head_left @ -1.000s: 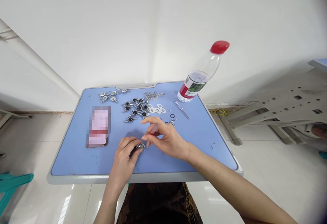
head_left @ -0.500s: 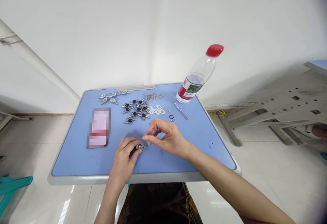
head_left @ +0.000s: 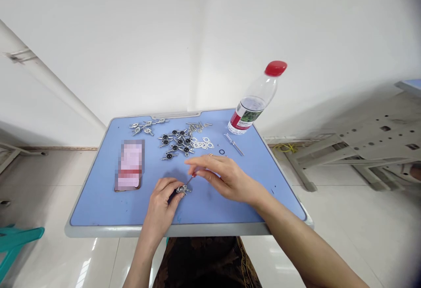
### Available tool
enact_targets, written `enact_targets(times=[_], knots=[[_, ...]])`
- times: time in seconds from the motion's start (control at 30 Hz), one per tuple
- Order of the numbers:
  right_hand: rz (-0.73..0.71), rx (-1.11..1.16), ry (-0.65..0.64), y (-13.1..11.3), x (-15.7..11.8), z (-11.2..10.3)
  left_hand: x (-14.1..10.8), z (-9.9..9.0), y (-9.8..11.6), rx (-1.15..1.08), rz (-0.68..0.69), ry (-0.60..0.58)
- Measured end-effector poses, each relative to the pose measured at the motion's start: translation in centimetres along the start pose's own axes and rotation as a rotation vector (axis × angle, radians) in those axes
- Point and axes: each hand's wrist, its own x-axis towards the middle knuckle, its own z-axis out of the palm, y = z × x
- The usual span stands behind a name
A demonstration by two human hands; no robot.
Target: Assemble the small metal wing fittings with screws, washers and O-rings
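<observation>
Near the front of the blue table (head_left: 98, 209), my left hand (head_left: 161, 201) grips a small metal fitting (head_left: 183, 189) between thumb and fingers. A small screwdriver (head_left: 189, 179) with a red handle end slants down to the fitting. My right hand (head_left: 226, 177) has its fingers closed around the top of that screwdriver; most of the handle is hidden. Beyond my hands lies a cluster of similar fittings with black discs (head_left: 174, 148). Flat white gaskets (head_left: 206, 145) lie beside them, and a dark O-ring (head_left: 222, 151) is just past my right hand.
A phone (head_left: 130, 165), blurred out, lies on the left. Several metal fittings (head_left: 148, 130) sit at the back left, and loose metal pieces (head_left: 197, 126) at the back middle. A red-capped water bottle (head_left: 250, 104) stands at the back right near a thin metal tool (head_left: 234, 144).
My right hand has shifted its fingers over the screwdriver, whose shaft and red end now show. My left hand keeps hold of the fitting. The view has moved slightly.
</observation>
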Motion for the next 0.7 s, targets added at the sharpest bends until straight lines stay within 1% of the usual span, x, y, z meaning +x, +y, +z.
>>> enact_targets(times=[0.1,0.2,0.3,0.37,0.43,0.47,0.53,0.63,0.7], knots=[[-0.041,-0.069,0.093,0.3,-0.1,0.5,0.0,0.0,0.1,-0.007,-0.003,0.007],[-0.063,-0.093,0.079,0.4,0.0,0.8,0.0,0.0,0.1,-0.006,-0.008,0.004],[-0.074,-0.011,0.068,0.3,0.0,1.0,0.0,0.0,0.1,-0.001,-0.013,-0.008],[-0.083,0.001,0.139,0.3,0.0,1.3,0.0,0.0,0.1,0.002,-0.014,-0.009],[-0.095,-0.070,0.231,0.4,0.0,1.5,0.0,0.0,0.1,0.003,-0.011,-0.005],[-0.102,-0.116,0.256,0.4,0.0,1.6,0.0,0.0,0.1,0.002,-0.010,-0.003],[-0.113,-0.155,0.228,0.3,0.0,1.6,0.0,0.0,0.1,0.001,-0.012,-0.001],[-0.124,-0.050,0.115,0.1,0.0,1.3,0.0,0.0,0.1,0.002,-0.015,0.001],[-0.116,-0.012,0.123,0.1,0.1,1.2,0.0,0.0,0.2,0.003,-0.016,0.003]])
